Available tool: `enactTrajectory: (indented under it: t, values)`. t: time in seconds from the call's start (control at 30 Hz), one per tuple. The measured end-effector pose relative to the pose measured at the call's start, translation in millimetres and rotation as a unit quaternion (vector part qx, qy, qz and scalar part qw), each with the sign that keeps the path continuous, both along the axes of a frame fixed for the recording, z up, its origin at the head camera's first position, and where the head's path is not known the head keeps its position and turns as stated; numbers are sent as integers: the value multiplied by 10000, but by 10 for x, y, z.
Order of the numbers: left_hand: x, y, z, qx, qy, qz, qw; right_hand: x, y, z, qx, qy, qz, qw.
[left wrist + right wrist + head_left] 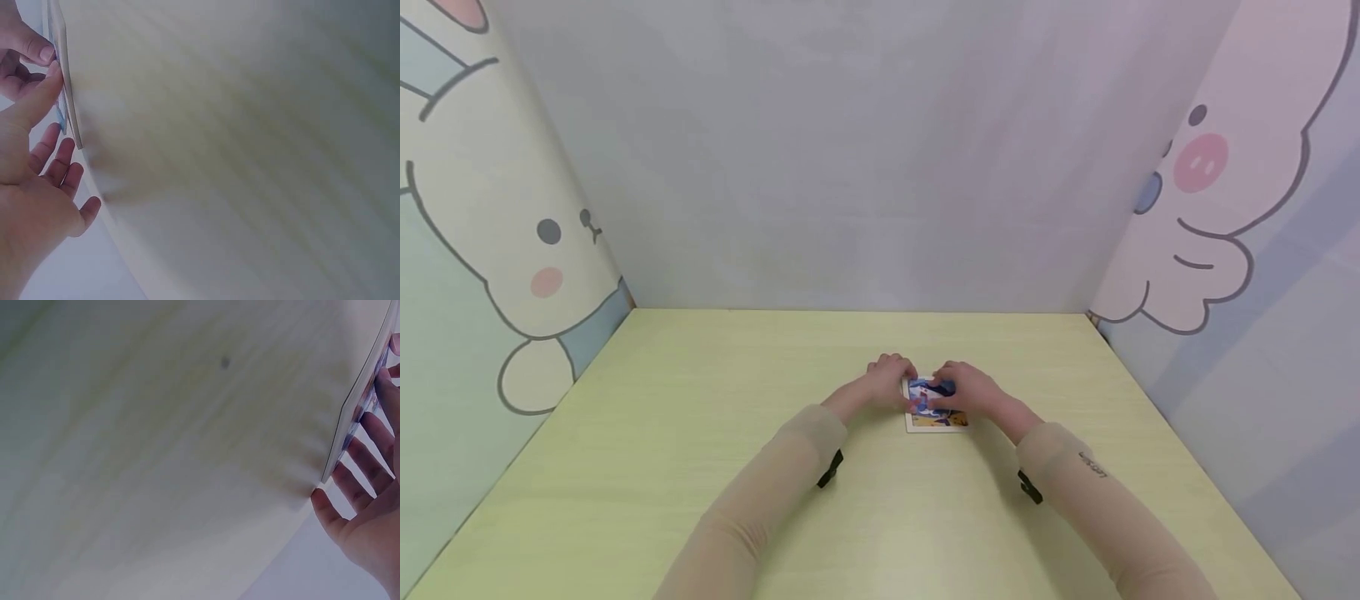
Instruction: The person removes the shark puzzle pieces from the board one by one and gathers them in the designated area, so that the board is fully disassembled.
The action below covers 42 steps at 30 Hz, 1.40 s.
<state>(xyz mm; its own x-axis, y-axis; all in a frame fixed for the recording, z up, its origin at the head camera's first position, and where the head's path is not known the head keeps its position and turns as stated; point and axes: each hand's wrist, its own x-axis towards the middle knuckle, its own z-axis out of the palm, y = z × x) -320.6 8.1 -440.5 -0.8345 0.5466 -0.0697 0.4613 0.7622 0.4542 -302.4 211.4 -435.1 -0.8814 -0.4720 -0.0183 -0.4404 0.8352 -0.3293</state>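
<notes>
A small picture board with a pale border and a blue, white and yellow picture lies on the table. My left hand comes in from its left side, thumb on the picture and fingers arched near the top edge. From the other side my right hand reaches over the picture, its thumb close to the left one. In the left wrist view the board appears edge-on, with the left thumb against its face. Spread right fingers lie along the board's edge in the right wrist view. The hands hide much of the picture's upper part.
The pale yellow table extends around the board on every side. A grey-white curtain rises behind it. Side panels with cartoon animals stand left and right. Dark straps show at the wrists.
</notes>
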Motion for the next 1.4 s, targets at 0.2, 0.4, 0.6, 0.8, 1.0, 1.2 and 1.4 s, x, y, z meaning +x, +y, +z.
enactTrajectory:
  t: [0.2,0.4,0.6,0.8,1.0,1.2,1.4]
  values:
    - [-26,15,-14,376,-71,61,9992,4,38,-1,-4,-39,18,10000]
    - [-46,13,-13,636,-135,145,9978,1,58,-33,-60,-20,25,10000]
    - [-64,14,-21,592,12,104,9982,-13,29,-92,-28,267,-74,9996]
    - [-68,21,-37,569,186,30,9982,1,7,-110,34,474,-122,9988]
    - [-40,27,-17,1023,78,-63,9947,15,7,-112,133,440,-188,9988]
    - [-50,-18,-5,1384,-114,74,9903,27,-8,-103,132,394,-223,9989]
    - [-126,-163,41,1767,-218,107,9840,26,-13,-88,212,388,-230,9988]
